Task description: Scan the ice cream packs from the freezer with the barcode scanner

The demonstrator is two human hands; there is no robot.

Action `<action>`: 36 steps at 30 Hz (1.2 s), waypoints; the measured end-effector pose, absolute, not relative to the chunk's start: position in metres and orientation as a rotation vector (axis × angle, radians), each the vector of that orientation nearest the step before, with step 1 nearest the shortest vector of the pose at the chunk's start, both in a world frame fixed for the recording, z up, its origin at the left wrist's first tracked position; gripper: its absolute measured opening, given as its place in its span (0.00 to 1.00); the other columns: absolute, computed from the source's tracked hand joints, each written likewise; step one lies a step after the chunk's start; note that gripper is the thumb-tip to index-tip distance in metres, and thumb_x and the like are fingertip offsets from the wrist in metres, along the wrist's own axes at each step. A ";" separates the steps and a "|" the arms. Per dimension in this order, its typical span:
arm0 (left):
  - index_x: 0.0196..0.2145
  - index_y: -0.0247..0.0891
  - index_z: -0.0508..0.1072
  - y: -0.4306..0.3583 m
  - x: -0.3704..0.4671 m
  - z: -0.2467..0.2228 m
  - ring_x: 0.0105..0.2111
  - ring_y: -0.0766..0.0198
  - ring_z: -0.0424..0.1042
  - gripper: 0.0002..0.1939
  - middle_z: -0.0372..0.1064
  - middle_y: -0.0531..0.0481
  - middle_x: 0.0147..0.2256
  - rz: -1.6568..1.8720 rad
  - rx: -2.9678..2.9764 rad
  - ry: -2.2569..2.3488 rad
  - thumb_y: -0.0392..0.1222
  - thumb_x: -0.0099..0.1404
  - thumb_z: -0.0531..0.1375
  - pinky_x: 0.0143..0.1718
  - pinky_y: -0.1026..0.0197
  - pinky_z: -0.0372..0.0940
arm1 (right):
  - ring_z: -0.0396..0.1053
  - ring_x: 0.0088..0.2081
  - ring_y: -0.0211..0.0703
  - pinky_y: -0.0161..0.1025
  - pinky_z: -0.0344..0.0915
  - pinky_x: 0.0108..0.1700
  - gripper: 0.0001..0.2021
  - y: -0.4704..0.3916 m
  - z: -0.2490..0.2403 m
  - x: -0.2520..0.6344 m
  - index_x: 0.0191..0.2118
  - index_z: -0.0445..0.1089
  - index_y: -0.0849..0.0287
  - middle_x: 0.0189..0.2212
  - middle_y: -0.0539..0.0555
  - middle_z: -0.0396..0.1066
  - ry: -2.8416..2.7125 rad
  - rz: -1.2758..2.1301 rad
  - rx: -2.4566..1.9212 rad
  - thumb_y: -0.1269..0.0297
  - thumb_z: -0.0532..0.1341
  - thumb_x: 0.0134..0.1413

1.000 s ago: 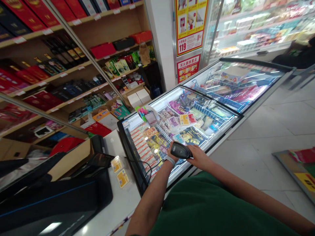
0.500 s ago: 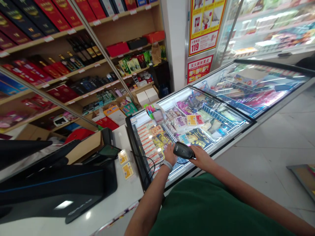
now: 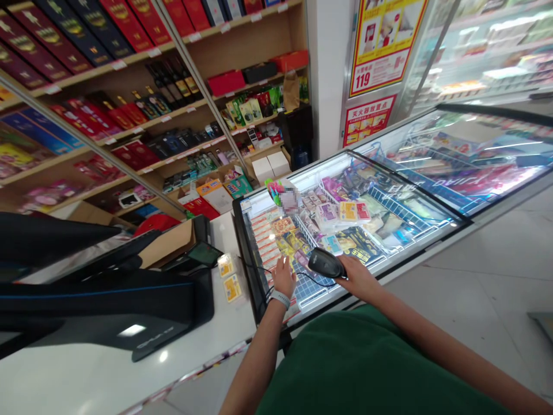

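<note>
A black barcode scanner (image 3: 324,263) is in my right hand (image 3: 358,278), whose fingers wrap round its handle. Its dark cable (image 3: 311,280) runs left over the freezer's glass top. My left hand (image 3: 284,278), with a pale band at the wrist, is apart from the scanner, fingers spread above the glass near the cable. Packs with purple (image 3: 327,213), yellow (image 3: 347,211), red (image 3: 363,211) and blue (image 3: 332,244) labels lie on the freezer (image 3: 244,239). On the counter, left of my left hand, are two yellow-labelled packs (image 3: 225,265).
A white counter (image 3: 190,346) with a black checkout machine (image 3: 103,317) stands at left. An open cardboard box (image 3: 169,245) sits behind it. Shelves (image 3: 181,109) of boxes and bottles line the back wall. Tiled floor (image 3: 475,288) extends at right.
My left hand has come away from the scanner and moved left, its fingers opening out. My right hand keeps hold of the scanner. The whole view has shifted slightly.
</note>
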State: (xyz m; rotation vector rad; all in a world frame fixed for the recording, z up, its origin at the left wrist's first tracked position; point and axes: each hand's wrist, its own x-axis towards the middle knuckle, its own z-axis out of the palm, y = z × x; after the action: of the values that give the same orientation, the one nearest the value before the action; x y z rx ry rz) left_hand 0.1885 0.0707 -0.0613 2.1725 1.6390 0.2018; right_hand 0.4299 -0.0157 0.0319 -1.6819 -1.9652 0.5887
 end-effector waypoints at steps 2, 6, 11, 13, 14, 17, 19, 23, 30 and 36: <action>0.62 0.36 0.57 0.070 0.181 -0.060 0.66 0.50 0.49 0.30 0.49 0.36 0.65 0.205 2.149 1.730 0.37 0.62 0.54 0.63 0.43 0.50 | 0.68 0.43 0.52 0.45 0.60 0.48 0.14 -0.015 0.031 0.429 0.43 0.64 0.60 0.38 0.58 0.71 -1.971 0.583 -1.679 0.70 0.59 0.48; 0.61 0.34 0.59 0.067 0.163 -0.053 0.64 0.52 0.52 0.28 0.55 0.37 0.63 0.310 2.113 1.800 0.40 0.64 0.53 0.63 0.48 0.50 | 0.68 0.43 0.52 0.45 0.61 0.48 0.13 -0.013 0.030 0.427 0.42 0.65 0.60 0.39 0.58 0.72 -1.977 0.586 -1.670 0.70 0.59 0.47; 0.59 0.39 0.63 0.065 0.132 -0.047 0.60 0.56 0.60 0.24 0.62 0.43 0.59 0.487 2.039 1.919 0.41 0.65 0.51 0.61 0.52 0.56 | 0.68 0.43 0.52 0.45 0.60 0.47 0.13 -0.011 0.029 0.426 0.42 0.65 0.60 0.38 0.58 0.72 -2.001 0.594 -1.651 0.70 0.59 0.47; 0.58 0.39 0.64 0.064 0.120 -0.047 0.59 0.56 0.62 0.23 0.64 0.43 0.57 0.515 2.007 1.975 0.42 0.65 0.51 0.60 0.52 0.57 | 0.68 0.42 0.52 0.45 0.60 0.47 0.12 -0.010 0.029 0.425 0.42 0.65 0.60 0.37 0.58 0.72 -2.010 0.590 -1.649 0.70 0.59 0.48; 0.57 0.37 0.65 0.064 0.114 -0.048 0.59 0.56 0.62 0.23 0.65 0.42 0.57 0.519 1.995 2.002 0.42 0.66 0.50 0.60 0.52 0.58 | 0.68 0.42 0.52 0.45 0.60 0.47 0.12 -0.010 0.029 0.425 0.42 0.65 0.60 0.37 0.57 0.72 -2.013 0.589 -1.649 0.70 0.59 0.48; 0.56 0.34 0.65 0.061 0.098 -0.049 0.58 0.54 0.63 0.23 0.65 0.39 0.56 0.531 1.977 2.075 0.42 0.66 0.50 0.59 0.51 0.58 | 0.68 0.42 0.52 0.44 0.60 0.47 0.12 -0.009 0.028 0.424 0.42 0.65 0.60 0.38 0.58 0.72 -2.019 0.592 -1.647 0.69 0.60 0.48; 0.56 0.34 0.65 0.059 0.089 -0.048 0.57 0.54 0.63 0.22 0.65 0.38 0.56 0.557 1.977 2.121 0.42 0.66 0.50 0.59 0.51 0.58 | 0.68 0.43 0.52 0.45 0.60 0.47 0.13 -0.008 0.027 0.424 0.42 0.65 0.60 0.38 0.58 0.72 -2.019 0.589 -1.643 0.69 0.60 0.48; 0.55 0.36 0.66 0.054 0.072 -0.040 0.58 0.53 0.61 0.21 0.64 0.39 0.56 0.606 1.914 2.294 0.43 0.66 0.50 0.59 0.51 0.58 | 0.68 0.44 0.52 0.45 0.60 0.48 0.14 -0.007 0.025 0.423 0.43 0.65 0.61 0.39 0.58 0.72 -2.011 0.590 -1.633 0.69 0.60 0.48; 0.59 0.37 0.59 0.054 0.045 -0.034 0.56 0.44 0.63 0.29 0.61 0.36 0.57 0.518 1.536 2.632 0.51 0.63 0.56 0.48 0.44 0.63 | 0.69 0.43 0.52 0.44 0.61 0.47 0.13 -0.005 0.023 0.423 0.42 0.65 0.60 0.38 0.58 0.72 -2.024 0.608 -1.626 0.69 0.59 0.48; 0.57 0.27 0.59 0.064 0.023 -0.041 0.51 0.42 0.69 0.38 0.67 0.27 0.50 0.367 1.344 2.563 0.55 0.57 0.61 0.44 0.49 0.65 | 0.68 0.43 0.52 0.44 0.60 0.47 0.13 -0.004 0.025 0.423 0.43 0.65 0.60 0.38 0.58 0.71 -2.031 0.597 -1.630 0.69 0.59 0.49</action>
State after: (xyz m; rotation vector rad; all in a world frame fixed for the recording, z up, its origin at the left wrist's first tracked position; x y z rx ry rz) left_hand 0.0232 0.0642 -0.0413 1.3436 2.5626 0.3674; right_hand 0.4234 -0.0040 0.0251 -1.6303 -2.0310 0.5972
